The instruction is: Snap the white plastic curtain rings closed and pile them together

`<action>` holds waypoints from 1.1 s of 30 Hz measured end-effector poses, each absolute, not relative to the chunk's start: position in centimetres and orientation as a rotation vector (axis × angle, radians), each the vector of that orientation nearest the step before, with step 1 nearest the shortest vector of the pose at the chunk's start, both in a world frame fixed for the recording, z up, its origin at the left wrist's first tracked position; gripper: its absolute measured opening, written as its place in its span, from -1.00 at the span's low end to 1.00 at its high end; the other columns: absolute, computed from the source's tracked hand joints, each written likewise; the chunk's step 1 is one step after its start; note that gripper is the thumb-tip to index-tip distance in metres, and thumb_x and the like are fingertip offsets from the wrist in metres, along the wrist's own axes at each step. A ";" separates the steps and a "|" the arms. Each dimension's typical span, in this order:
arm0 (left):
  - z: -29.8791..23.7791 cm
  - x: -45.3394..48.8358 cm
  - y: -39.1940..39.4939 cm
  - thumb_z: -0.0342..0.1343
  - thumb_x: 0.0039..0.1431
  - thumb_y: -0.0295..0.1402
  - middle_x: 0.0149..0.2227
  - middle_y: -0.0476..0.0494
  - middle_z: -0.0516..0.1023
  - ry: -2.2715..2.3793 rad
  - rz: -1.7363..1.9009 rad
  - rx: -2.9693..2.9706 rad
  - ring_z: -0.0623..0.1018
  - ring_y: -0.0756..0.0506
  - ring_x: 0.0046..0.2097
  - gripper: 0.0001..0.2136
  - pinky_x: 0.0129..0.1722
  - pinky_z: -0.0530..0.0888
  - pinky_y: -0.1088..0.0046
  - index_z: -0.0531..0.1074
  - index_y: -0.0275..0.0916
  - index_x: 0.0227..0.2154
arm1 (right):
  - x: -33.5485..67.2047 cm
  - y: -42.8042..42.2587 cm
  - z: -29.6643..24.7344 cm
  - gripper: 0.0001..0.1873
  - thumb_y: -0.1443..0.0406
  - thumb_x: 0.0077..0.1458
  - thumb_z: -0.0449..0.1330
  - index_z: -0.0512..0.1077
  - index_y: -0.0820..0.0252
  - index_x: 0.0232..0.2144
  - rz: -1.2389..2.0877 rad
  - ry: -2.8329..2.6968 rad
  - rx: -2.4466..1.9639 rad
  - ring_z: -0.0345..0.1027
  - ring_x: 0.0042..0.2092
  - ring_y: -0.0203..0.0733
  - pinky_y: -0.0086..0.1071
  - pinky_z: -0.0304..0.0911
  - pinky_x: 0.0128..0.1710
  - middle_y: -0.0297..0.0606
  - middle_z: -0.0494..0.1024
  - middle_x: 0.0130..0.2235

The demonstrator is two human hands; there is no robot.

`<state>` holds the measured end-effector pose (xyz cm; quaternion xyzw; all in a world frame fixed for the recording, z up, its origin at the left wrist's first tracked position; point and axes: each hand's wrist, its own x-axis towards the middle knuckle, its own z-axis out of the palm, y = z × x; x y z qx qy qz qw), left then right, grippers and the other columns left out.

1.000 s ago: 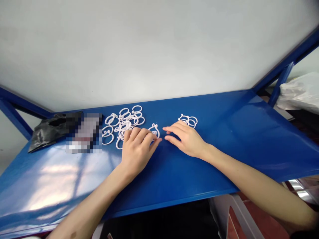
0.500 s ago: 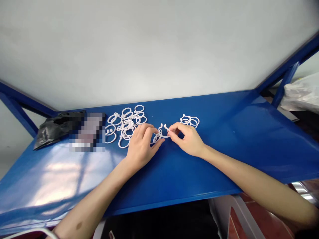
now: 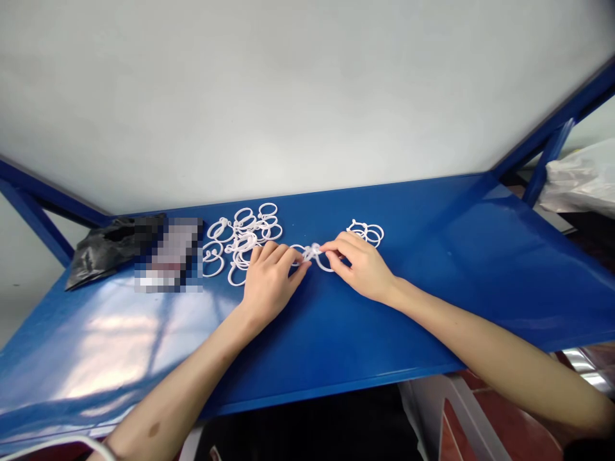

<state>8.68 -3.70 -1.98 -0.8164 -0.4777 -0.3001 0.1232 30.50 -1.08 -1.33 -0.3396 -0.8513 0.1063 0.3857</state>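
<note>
Just above the middle of the table, my left hand (image 3: 270, 276) pinches white plastic curtain rings (image 3: 298, 246) between thumb and forefinger. Facing it, my right hand (image 3: 361, 266) grips another white curtain ring (image 3: 325, 269), whose loop hangs toward me. Their knobbed ends meet between my fingertips, blurred, so I cannot tell whether they are linked. A loose pile of white curtain rings (image 3: 245, 240) lies behind and left of my left hand. Beyond my right hand rests a small group of similar rings (image 3: 375, 232), partly hidden by that hand.
The blue table (image 3: 432, 224) backs onto a pale wall (image 3: 307, 96). To the left are a black plastic bag (image 3: 91, 256) and a pixelated flat object (image 3: 175, 250). Blue frame bars (image 3: 550, 160) rise at both sides. A whitish plastic bag (image 3: 583, 176) sits at far right.
The right hand's ring, whose end stood apart from the others, now has its end against the rings in my left hand. My left thumb and forefinger have drawn closer together.
</note>
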 end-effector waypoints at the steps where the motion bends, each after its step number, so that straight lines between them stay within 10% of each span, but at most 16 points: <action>1: -2.0 8.6 -3.7 0.20 0.30 -0.32 -0.40 -0.03 0.56 -1.396 -0.867 -2.370 0.45 -0.14 -0.27 -0.84 -0.20 0.29 0.28 0.42 -0.19 -0.40 | 30.6 -1.0 -1.4 -0.81 0.36 0.36 0.07 0.50 0.19 -0.19 0.272 -2.171 -0.865 0.42 -0.23 -0.16 -0.24 0.37 -0.18 -0.21 0.55 -0.28; 21: -1.1 9.4 -4.2 0.18 0.32 -0.26 -0.31 -0.04 0.62 -1.613 -1.212 -2.678 0.46 -0.13 -0.19 -0.89 -0.17 0.39 0.30 0.53 -0.16 -0.25 | 30.3 -2.0 -0.6 -0.85 0.24 0.33 0.18 0.55 0.09 -0.16 0.938 -1.768 -0.880 0.55 -0.27 -0.24 -0.36 0.46 -0.32 -0.29 0.64 -0.21; 33: -0.6 9.6 -4.7 0.15 0.32 -0.38 -0.38 -0.03 0.58 -1.648 -1.552 -2.665 0.48 -0.07 -0.27 -0.90 -0.26 0.45 0.39 0.51 -0.17 -0.34 | 30.6 -2.5 -0.9 -0.89 0.31 0.36 0.15 0.50 0.14 -0.19 0.480 -2.117 -0.695 0.46 -0.27 -0.20 -0.27 0.41 -0.25 -0.26 0.62 -0.29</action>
